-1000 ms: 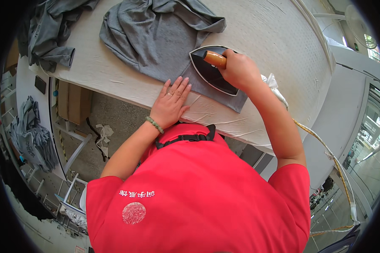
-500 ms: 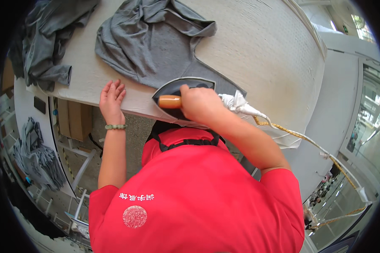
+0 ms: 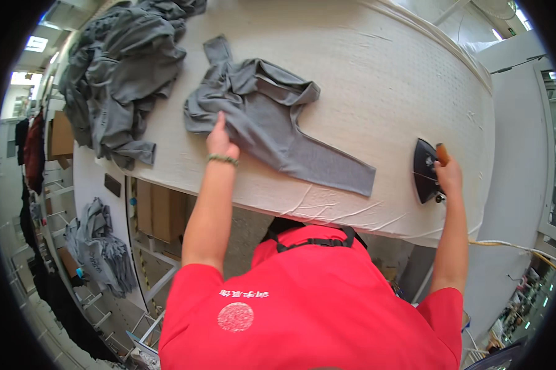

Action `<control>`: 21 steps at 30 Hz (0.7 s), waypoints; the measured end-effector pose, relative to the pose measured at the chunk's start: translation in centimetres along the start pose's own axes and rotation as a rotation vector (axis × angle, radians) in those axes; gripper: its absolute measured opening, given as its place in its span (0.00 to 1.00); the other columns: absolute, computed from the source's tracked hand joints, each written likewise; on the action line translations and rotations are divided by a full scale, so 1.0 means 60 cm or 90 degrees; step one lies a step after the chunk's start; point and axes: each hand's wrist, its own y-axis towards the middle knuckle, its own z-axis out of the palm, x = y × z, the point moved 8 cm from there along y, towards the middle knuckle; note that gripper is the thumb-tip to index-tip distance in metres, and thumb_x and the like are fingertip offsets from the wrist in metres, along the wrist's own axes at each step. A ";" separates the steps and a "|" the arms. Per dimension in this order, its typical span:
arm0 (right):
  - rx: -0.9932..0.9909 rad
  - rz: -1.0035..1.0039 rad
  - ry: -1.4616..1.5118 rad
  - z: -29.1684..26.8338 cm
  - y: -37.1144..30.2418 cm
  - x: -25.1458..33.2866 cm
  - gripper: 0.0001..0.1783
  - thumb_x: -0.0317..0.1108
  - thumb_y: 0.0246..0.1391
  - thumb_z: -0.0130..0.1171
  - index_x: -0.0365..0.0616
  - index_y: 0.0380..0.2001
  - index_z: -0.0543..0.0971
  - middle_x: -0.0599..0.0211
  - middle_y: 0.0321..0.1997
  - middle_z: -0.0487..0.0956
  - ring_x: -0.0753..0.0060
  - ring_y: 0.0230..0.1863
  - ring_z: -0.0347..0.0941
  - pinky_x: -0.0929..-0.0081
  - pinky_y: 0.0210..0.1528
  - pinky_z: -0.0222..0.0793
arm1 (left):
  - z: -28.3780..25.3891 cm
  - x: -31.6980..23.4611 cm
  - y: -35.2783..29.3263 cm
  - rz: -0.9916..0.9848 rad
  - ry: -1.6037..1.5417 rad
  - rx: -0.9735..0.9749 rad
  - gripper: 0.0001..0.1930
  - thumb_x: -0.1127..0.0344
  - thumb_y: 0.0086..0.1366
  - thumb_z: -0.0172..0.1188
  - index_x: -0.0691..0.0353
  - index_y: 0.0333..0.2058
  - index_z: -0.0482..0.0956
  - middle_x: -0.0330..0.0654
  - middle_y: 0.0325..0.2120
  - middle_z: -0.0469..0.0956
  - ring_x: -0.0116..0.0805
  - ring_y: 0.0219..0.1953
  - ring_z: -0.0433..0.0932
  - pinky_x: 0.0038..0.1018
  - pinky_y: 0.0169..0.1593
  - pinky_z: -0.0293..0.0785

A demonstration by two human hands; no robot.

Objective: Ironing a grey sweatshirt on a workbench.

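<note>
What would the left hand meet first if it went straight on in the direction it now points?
Most likely the grey garment: the left hand overlaps its near edge in the picture, though depth there is unclear.

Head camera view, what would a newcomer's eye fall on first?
The bright red short-sleeved shirt fills the lower middle. Above it, a gray garment lies on the pale table, the left hand touching its near left edge. At the right, the right hand holds a black iron by its orange-brown handle.
</note>
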 end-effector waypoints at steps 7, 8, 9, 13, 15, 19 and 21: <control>-0.385 -0.249 -0.029 -0.114 -0.022 0.036 0.22 0.42 0.63 0.66 0.42 0.56 0.80 0.56 0.46 0.85 0.47 0.47 0.82 0.54 0.51 0.77 | 0.289 -0.072 -0.335 0.176 0.073 0.297 0.21 0.61 0.73 0.66 0.69 0.58 0.79 0.43 0.51 0.84 0.34 0.52 0.82 0.34 0.55 0.80; -0.362 -0.264 0.067 -0.117 -0.036 0.065 0.22 0.42 0.65 0.65 0.42 0.56 0.80 0.57 0.50 0.84 0.52 0.49 0.82 0.57 0.53 0.77 | 0.265 -0.081 -0.361 0.169 0.088 0.302 0.22 0.59 0.74 0.65 0.69 0.58 0.78 0.43 0.51 0.84 0.35 0.52 0.82 0.35 0.56 0.80; -0.238 -0.231 0.229 -0.087 -0.032 0.078 0.23 0.44 0.67 0.64 0.42 0.58 0.80 0.58 0.51 0.84 0.57 0.51 0.81 0.60 0.53 0.77 | 0.238 -0.083 -0.386 0.169 0.093 0.299 0.23 0.56 0.75 0.63 0.69 0.59 0.77 0.45 0.52 0.83 0.36 0.54 0.82 0.36 0.57 0.80; 0.242 -0.047 0.783 0.107 0.001 0.128 0.33 0.61 0.69 0.57 0.43 0.61 0.78 0.59 0.49 0.85 0.69 0.46 0.83 0.70 0.47 0.78 | 0.139 -0.059 -0.433 0.174 0.078 0.249 0.27 0.49 0.79 0.56 0.69 0.61 0.76 0.48 0.58 0.80 0.40 0.58 0.80 0.40 0.62 0.77; 0.271 0.028 0.845 0.155 0.005 0.144 0.37 0.66 0.69 0.55 0.43 0.61 0.79 0.58 0.47 0.86 0.69 0.42 0.84 0.72 0.44 0.79 | 0.049 -0.020 -0.412 0.160 0.128 0.137 0.27 0.49 0.79 0.55 0.70 0.61 0.74 0.49 0.61 0.77 0.41 0.60 0.78 0.41 0.64 0.76; 0.535 0.090 0.909 0.200 -0.038 0.186 0.41 0.70 0.68 0.52 0.40 0.59 0.79 0.59 0.49 0.86 0.72 0.43 0.83 0.72 0.43 0.80 | -0.022 0.056 -0.413 0.126 0.195 0.056 0.28 0.49 0.79 0.56 0.70 0.61 0.74 0.49 0.60 0.78 0.41 0.59 0.79 0.41 0.63 0.75; 0.509 0.028 0.771 0.193 -0.042 0.177 0.39 0.69 0.68 0.53 0.40 0.57 0.79 0.59 0.49 0.86 0.74 0.43 0.83 0.73 0.43 0.81 | -0.024 0.072 -0.419 0.155 0.194 0.016 0.27 0.50 0.78 0.58 0.70 0.59 0.76 0.48 0.58 0.79 0.42 0.58 0.79 0.40 0.63 0.76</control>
